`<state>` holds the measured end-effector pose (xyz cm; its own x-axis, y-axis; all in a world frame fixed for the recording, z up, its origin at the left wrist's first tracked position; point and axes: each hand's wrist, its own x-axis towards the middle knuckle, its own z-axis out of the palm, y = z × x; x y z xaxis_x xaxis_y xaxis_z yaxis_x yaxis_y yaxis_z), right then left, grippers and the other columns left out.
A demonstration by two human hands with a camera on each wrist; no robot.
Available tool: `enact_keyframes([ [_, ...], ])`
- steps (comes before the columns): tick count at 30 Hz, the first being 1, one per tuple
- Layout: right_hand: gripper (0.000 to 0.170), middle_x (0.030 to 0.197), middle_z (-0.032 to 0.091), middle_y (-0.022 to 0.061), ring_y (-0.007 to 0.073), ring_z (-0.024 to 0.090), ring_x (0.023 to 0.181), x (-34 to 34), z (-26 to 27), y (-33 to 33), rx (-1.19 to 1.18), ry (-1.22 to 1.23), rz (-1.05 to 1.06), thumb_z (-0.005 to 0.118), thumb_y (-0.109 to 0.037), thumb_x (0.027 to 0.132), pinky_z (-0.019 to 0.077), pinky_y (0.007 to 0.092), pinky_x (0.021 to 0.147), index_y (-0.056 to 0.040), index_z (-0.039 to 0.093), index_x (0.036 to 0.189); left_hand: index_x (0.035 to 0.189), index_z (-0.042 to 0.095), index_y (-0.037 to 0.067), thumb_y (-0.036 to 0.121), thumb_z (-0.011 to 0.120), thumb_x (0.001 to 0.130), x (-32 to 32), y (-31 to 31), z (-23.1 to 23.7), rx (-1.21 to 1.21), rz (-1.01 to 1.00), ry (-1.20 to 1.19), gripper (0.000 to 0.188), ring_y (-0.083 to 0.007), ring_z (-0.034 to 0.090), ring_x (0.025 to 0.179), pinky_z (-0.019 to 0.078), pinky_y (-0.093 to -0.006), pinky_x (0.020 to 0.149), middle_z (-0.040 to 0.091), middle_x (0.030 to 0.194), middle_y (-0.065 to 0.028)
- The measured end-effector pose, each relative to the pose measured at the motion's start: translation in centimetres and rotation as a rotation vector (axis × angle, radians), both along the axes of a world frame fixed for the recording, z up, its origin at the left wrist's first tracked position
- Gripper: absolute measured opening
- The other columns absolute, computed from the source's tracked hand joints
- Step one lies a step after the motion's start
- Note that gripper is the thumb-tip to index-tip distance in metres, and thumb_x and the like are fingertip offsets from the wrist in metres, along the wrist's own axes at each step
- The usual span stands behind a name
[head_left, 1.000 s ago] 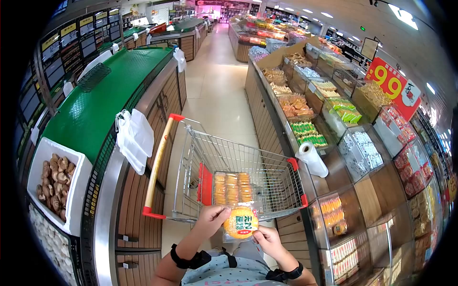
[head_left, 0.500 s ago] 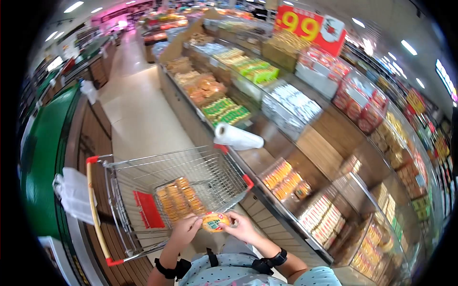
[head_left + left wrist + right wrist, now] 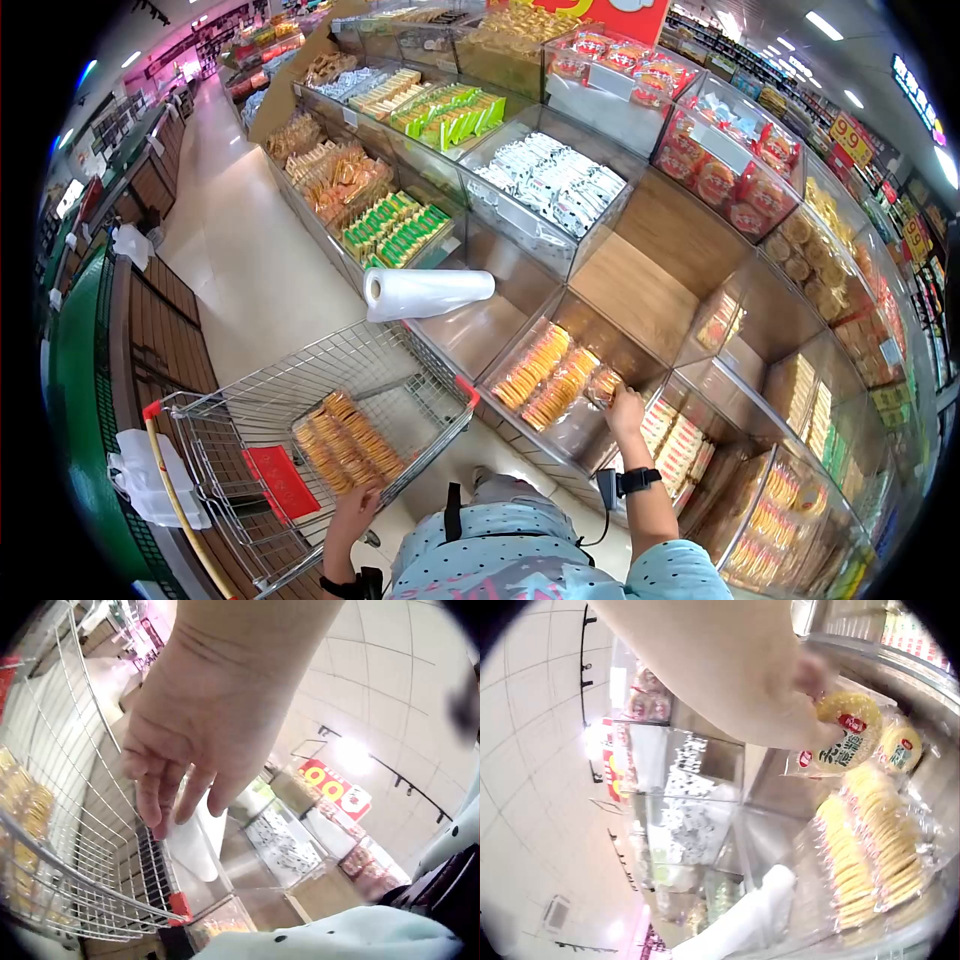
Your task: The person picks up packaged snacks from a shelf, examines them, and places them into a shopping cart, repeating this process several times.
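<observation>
My right hand [image 3: 626, 412] reaches into a clear bin on the display stand. In the right wrist view it pinches a wrapped round rice cracker [image 3: 853, 729] with a red and green label. A second wrapped cracker [image 3: 901, 747] lies just beyond it, next to rows of packed crackers [image 3: 548, 380]. Near the rim of the shopping cart [image 3: 467, 389], my left hand [image 3: 352, 512] hangs with loosely bent fingers and holds nothing. Inside the cart lies a clear pack of crackers [image 3: 345, 440] in several rows.
A roll of plastic bags [image 3: 430, 293] lies on the stand, left of the cracker bin. Neighbouring bins hold white-wrapped snacks [image 3: 550, 183] and red-and-white packets [image 3: 672, 445]. White plastic bags [image 3: 155, 480] hang by the green counter [image 3: 75, 400] at left, across the aisle.
Both hands held the cracker packet over the cart; the left has let go, and the right has carried it rightward to the bin. The view has swung toward the display stand.
</observation>
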<state>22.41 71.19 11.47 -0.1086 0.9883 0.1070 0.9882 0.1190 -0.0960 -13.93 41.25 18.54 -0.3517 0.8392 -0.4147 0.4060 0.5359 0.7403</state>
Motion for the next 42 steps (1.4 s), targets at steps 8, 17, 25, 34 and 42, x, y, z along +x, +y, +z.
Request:
enact_keyframes([
  [8,0.021,0.087,0.057,0.0101,0.0210,0.056,0.081,0.9,-8.1,8.4,-0.516,-0.207,-0.178,0.050,-0.021,0.071,0.0453,0.0309,0.066,-0.0067,0.059,0.083,0.099,0.047,0.001,0.011,0.046,0.078,0.5,-1.7,-4.9,0.046,0.350,-0.049,0.023,-0.0133,0.054,0.061,0.0425,-0.0233,0.055,0.055,0.072,-0.0102],
  [17,0.023,0.098,0.050,0.0162,0.0268,0.054,0.081,1.8,-14.7,8.5,-0.374,-0.046,-0.272,0.044,-0.009,0.074,0.0450,0.0318,0.067,-0.0025,0.051,0.096,0.100,0.048,0.004,0.011,0.045,0.079,0.9,0.7,-4.4,-0.040,0.397,0.015,0.023,-0.0122,0.053,0.057,0.0421,-0.0234,0.054,0.055,0.065,-0.0081],
  [25,0.023,0.101,0.042,0.0187,0.0310,0.052,0.075,1.5,-17.2,7.6,-0.242,0.071,-0.356,0.042,-0.001,0.071,0.0452,0.0359,0.063,-0.0003,0.043,0.094,0.101,0.047,0.004,0.010,0.045,0.078,1.5,3.8,-4.1,-0.084,0.285,0.076,0.025,-0.0166,0.056,0.060,0.0427,-0.0253,0.055,0.056,0.065,-0.0113],
  [34,0.029,0.107,0.035,0.0238,0.0330,0.050,0.084,0.1,-12.8,6.2,-0.356,0.108,-0.290,0.042,0.002,0.070,0.0448,0.0350,0.067,0.0026,0.038,0.099,0.095,0.051,0.002,0.016,0.050,0.074,0.9,2.7,-5.6,-0.119,0.209,0.216,0.024,-0.0231,0.054,0.057,0.0423,-0.0294,0.055,0.055,0.065,-0.0138],
  [42,0.021,0.091,0.051,0.0177,0.0258,0.054,0.076,-0.1,-11.3,6.2,-0.201,-0.209,0.129,0.046,-0.020,0.071,0.0369,0.0377,0.077,-0.0038,0.051,0.083,0.092,0.051,0.005,0.014,0.050,0.074,0.9,-0.2,-7.5,-0.020,0.197,0.219,0.020,-0.0241,0.054,0.056,0.0420,-0.0312,0.051,0.054,0.063,-0.0142],
])
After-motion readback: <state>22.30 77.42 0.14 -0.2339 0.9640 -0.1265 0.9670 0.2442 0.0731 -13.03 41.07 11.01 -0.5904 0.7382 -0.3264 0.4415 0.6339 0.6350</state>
